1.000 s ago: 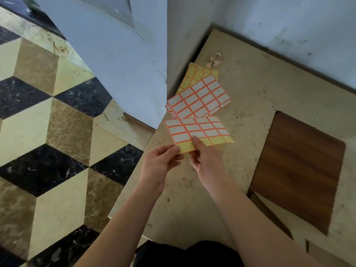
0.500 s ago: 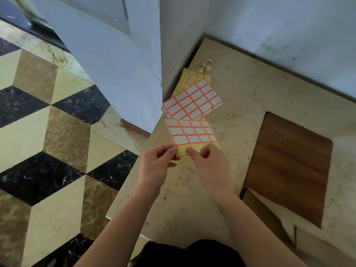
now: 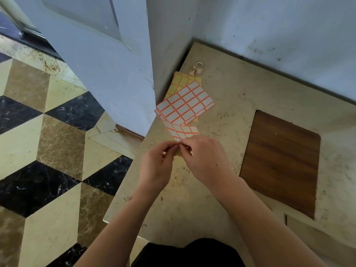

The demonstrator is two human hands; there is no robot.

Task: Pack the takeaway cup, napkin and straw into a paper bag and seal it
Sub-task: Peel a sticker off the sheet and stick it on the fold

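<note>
Both hands hold a yellow-backed sticker sheet (image 3: 182,131) with white, orange-edged labels, just above the beige stone tabletop (image 3: 227,97). My left hand (image 3: 157,163) pinches its near edge from the left. My right hand (image 3: 204,158) pinches the same edge from the right, fingertips meeting the left ones. More label sheets (image 3: 185,103) lie stacked behind it, near the wall corner. No cup, napkin, straw or paper bag is in view.
A small roll of tape (image 3: 198,66) lies at the back by the wall. A brown wooden board (image 3: 279,160) rests on the tabletop to the right. The table's left edge drops to a patterned marble floor (image 3: 48,151). White walls close the back.
The held sheet has come closer to me and tilted, so less of it shows. My fingertips have closed together on its near edge. The view shifted slightly.
</note>
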